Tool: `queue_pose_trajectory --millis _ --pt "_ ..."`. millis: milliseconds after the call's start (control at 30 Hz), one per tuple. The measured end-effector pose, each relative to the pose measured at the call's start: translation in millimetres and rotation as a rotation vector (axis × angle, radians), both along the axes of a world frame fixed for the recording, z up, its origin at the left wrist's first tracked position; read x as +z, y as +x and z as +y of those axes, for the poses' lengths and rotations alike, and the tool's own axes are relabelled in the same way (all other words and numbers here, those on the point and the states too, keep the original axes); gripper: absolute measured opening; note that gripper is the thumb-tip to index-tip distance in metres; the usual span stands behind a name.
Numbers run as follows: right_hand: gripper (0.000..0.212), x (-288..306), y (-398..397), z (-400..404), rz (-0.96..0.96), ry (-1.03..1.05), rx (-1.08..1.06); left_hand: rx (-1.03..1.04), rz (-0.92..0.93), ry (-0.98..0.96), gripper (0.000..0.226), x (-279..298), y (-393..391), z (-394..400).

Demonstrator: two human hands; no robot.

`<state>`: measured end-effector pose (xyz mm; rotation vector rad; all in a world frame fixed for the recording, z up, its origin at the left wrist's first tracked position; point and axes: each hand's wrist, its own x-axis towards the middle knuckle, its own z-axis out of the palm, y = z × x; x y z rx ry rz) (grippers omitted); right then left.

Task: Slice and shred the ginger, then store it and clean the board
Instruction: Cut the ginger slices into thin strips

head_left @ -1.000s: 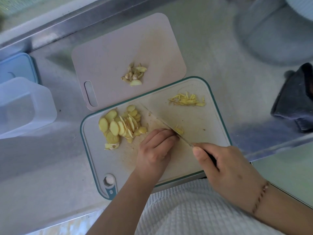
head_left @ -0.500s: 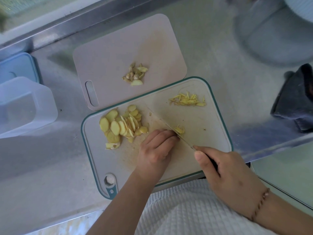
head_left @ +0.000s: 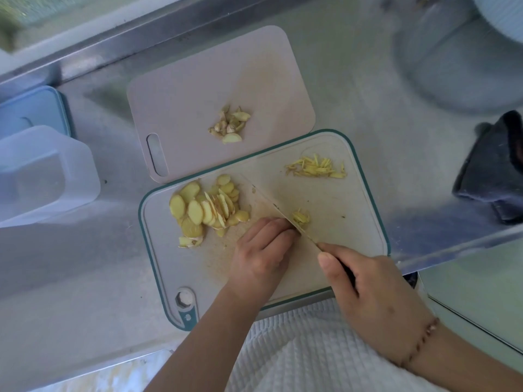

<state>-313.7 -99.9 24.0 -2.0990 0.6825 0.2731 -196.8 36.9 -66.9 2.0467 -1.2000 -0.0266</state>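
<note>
A teal-rimmed cutting board (head_left: 365,216) lies in front of me. Ginger slices (head_left: 206,207) are heaped on its left part, and ginger shreds (head_left: 317,167) lie at its far right. My right hand (head_left: 365,292) grips a knife (head_left: 271,202) whose blade runs diagonally across the board. A few fresh shreds (head_left: 301,217) sit just right of the blade. My left hand (head_left: 263,253) presses down with curled fingers against the blade's left side; the ginger under the fingers is hidden.
A pale second board (head_left: 198,89) with ginger trimmings (head_left: 230,124) lies behind. A clear plastic container (head_left: 42,176) and a blue lid (head_left: 31,111) stand at the left. A dark cloth (head_left: 492,174) lies at the right, on the steel counter (head_left: 353,80).
The hands and knife stay in nearly the same place; the small pile of fresh shreds beside the blade looks slightly larger.
</note>
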Motion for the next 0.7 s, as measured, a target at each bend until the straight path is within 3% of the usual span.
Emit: queue_pose_trajectory --millis 300,500,700 --pt "0.064 -15 21 4 0.016 -0.044 0.035 0.046 0.014 -0.017 0.012 -2 0 -1" --pt "0.059 -4 -10 -1 0.013 -0.028 0.031 0.119 0.021 -0.036 0.017 -1 1 -2" --pt "0.069 -4 -18 -1 0.052 -0.097 0.08 0.079 0.007 -0.043 0.015 -1 1 -1"
